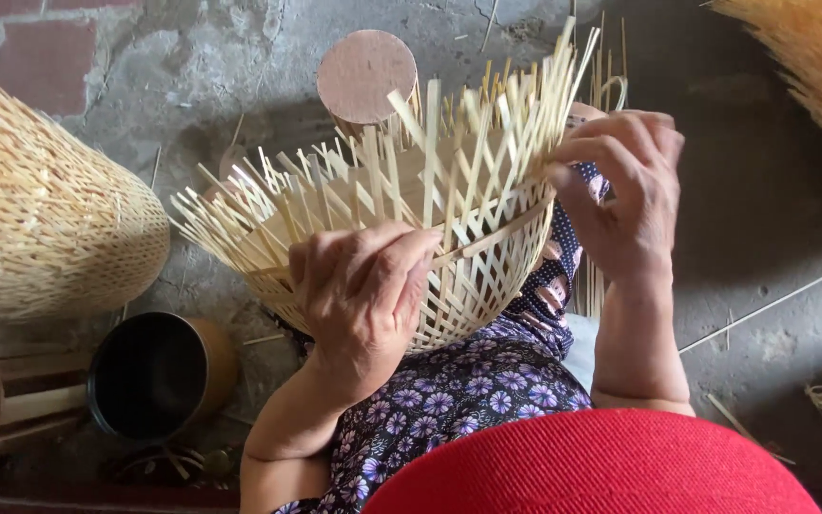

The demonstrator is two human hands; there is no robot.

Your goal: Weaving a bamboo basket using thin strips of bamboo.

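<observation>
I see my left hand (pixel 363 286) clamped on the rim of a half-woven bamboo basket (pixel 401 219) held over my lap. My right hand (pixel 625 186) pinches the loose upright strips (pixel 525 90) at its far edge. A finished woven basket (pixel 40 209) lies on the concrete floor (pixel 763 209), with a dark pot (pixel 159 376) beside it.

Lower wall of the half-woven bamboo basket (pixel 449 247) hidden behind the left hand (pixel 363 286). Finished woven basket (pixel 40 209) cut off at the left edge, another (pixel 811 57) clipped at top right. Wooden frame (pixel 2 400) partly out of view. Dark pot (pixel 149 376) interior unreadable.
</observation>
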